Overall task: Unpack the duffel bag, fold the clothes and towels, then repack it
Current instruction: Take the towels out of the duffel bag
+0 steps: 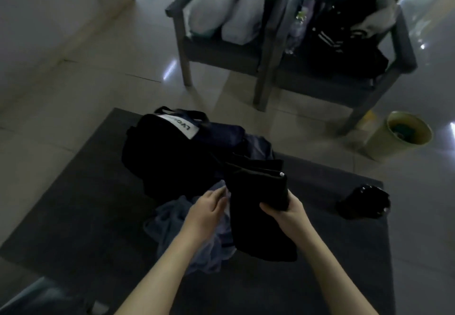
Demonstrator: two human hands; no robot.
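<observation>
A black duffel bag [170, 152] with a white label lies on the dark table [73, 211], its mouth turned toward me. A black garment [258, 206] with a metal snap hangs out of the bag's opening; my right hand [283, 210] grips its lower right edge. My left hand [209, 210] hovers just left of it with relaxed fingers, over a crumpled grey-blue cloth [170, 218] that lies on the table in front of the bag. More bluish fabric [256, 147] shows inside the bag.
A small black pouch [364, 202] sits at the table's right side. Beyond the table stand two dark chairs, one with white plastic bags [221, 7], one with a black bag [339, 34]. A pale green bin [398, 135] stands on the tiled floor.
</observation>
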